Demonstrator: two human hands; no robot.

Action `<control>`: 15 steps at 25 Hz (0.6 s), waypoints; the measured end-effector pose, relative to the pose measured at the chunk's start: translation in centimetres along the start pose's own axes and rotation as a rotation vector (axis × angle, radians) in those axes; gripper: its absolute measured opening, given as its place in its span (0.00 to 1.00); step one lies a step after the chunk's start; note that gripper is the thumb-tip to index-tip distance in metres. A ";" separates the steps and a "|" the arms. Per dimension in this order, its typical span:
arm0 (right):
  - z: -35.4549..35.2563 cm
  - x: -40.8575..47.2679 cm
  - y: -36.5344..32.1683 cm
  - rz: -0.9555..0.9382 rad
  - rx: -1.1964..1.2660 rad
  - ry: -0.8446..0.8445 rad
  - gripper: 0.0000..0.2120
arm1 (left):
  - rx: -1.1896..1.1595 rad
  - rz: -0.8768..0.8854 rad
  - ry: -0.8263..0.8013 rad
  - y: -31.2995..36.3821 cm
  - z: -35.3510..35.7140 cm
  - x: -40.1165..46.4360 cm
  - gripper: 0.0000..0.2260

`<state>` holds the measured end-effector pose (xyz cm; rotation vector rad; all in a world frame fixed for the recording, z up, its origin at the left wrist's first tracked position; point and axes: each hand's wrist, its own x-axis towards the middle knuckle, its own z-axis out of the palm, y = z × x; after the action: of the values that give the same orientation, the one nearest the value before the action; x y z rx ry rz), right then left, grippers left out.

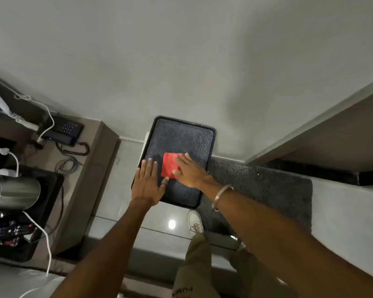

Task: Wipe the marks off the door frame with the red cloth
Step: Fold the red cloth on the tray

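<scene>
Both hands reach down over the dark tray.

Red cloth (170, 164) lies flat on the tray (209, 147), between the spread left hand (148, 183) and right hand (188, 172), whose open fingers touch it.

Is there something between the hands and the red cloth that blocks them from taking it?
Nothing visible does. The red cloth lies flat on the dark tray. The right hand already rests on its right edge, and the left hand lies flat beside its left edge.

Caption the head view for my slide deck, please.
Both hands, left and right, reach for a folded red cloth on a black tray.
</scene>
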<state>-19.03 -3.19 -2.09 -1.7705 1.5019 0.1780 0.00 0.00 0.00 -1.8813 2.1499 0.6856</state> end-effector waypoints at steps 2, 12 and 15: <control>1.8 2.3 -0.9 -0.003 -0.180 -0.005 0.38 | -0.004 -0.039 0.015 -1.1 1.2 0.8 0.35; -2.1 3.4 -2.7 0.185 0.110 0.140 0.21 | -0.113 0.035 0.153 0.2 -1.8 0.8 0.30; -7.6 -1.1 -1.8 0.405 1.094 0.207 0.12 | -0.135 0.165 0.259 3.8 -6.9 1.0 0.30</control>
<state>-20.52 -7.17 4.52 -0.6196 1.6109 -0.5521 -2.83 -3.80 6.33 -1.9708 2.4999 0.6645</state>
